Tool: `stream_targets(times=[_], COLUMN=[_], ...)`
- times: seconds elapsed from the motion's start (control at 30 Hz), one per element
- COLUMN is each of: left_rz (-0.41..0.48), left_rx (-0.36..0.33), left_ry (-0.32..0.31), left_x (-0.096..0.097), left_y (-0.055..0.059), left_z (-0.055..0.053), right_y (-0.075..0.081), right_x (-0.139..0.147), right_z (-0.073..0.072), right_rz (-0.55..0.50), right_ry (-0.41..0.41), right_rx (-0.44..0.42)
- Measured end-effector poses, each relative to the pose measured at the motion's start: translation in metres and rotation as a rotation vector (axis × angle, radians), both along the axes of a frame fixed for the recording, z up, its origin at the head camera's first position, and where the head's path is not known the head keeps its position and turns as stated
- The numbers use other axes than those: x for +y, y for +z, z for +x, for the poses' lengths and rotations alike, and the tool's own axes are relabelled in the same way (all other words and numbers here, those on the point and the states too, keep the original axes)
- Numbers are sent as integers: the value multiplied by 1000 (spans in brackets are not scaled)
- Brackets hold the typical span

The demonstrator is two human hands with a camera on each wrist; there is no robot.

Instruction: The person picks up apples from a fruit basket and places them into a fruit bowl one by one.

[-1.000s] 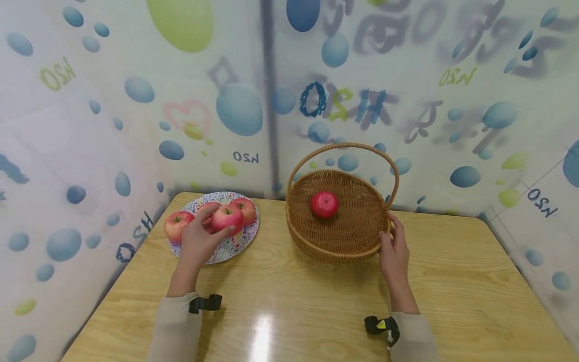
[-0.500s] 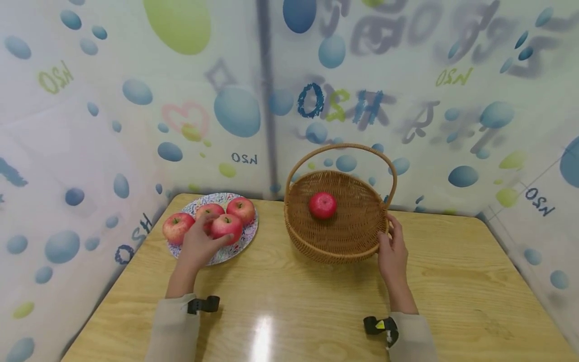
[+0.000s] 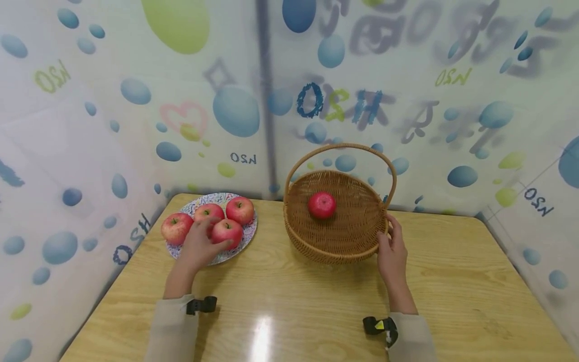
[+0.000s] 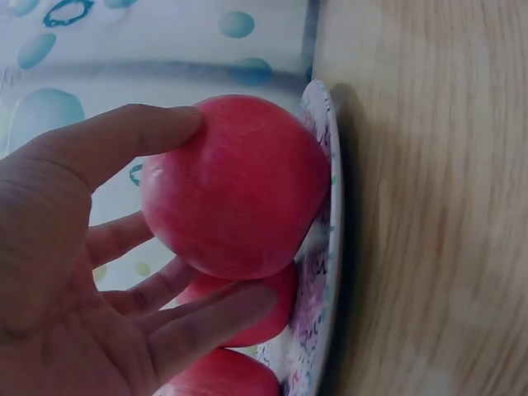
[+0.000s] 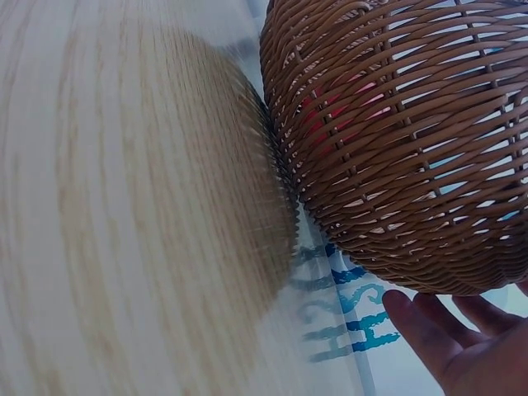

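My left hand (image 3: 199, 246) holds a red apple (image 3: 227, 234) at the near side of a patterned plate (image 3: 246, 240). In the left wrist view the thumb lies on this apple (image 4: 235, 186), while the other fingers spread along its far side and underneath. Several more apples share the plate, including one (image 3: 177, 229) at the left and one (image 3: 240, 210) at the back right. At the centre right, my right hand (image 3: 392, 251) grips the rim of a brown wicker basket (image 3: 353, 221) with a tall handle. Inside that basket lies one glossy red apple (image 3: 322, 205).
Both plate and basket stand toward the back of a light wooden table (image 3: 289, 301). Close behind them hangs a white sheet (image 3: 244, 176) with blue and green spots. Similar sheets enclose the left and right sides.
My left hand has lowered its apple onto the near part of the plate, uncovering more of the apple behind. The right hand and basket have stayed in place.
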State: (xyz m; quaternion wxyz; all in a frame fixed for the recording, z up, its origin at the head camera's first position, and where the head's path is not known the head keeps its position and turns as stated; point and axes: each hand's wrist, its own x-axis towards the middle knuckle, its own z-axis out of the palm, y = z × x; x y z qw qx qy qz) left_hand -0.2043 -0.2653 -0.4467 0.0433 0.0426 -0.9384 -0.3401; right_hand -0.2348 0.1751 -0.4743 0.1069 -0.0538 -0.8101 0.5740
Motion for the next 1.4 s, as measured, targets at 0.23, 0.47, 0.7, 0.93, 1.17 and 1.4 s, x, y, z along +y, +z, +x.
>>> stream_targets(times=[0.23, 0.47, 0.7, 0.93, 1.17, 1.4], left_rz=[-33, -27, -26, -30, -59, -94], left_rx=[-41, -76, -87, -83, -84, -11], left_ry=[-15, -16, -11, -5, -10, 8], left_x=[-4, -4, 0, 4, 6, 11], left_y=[6, 13, 10, 9, 12, 24], left_z=[4, 7, 6, 5, 6, 8], right_y=[0, -1, -1, -1, -2, -2], right_x=[0, 0, 0, 0, 1, 1], right_z=[0, 0, 1, 1, 1, 0], right_rz=[2, 12, 15, 14, 11, 19], right_ry=[4, 1, 0, 1, 3, 5], right_rx=[3, 14, 9, 4, 9, 17])
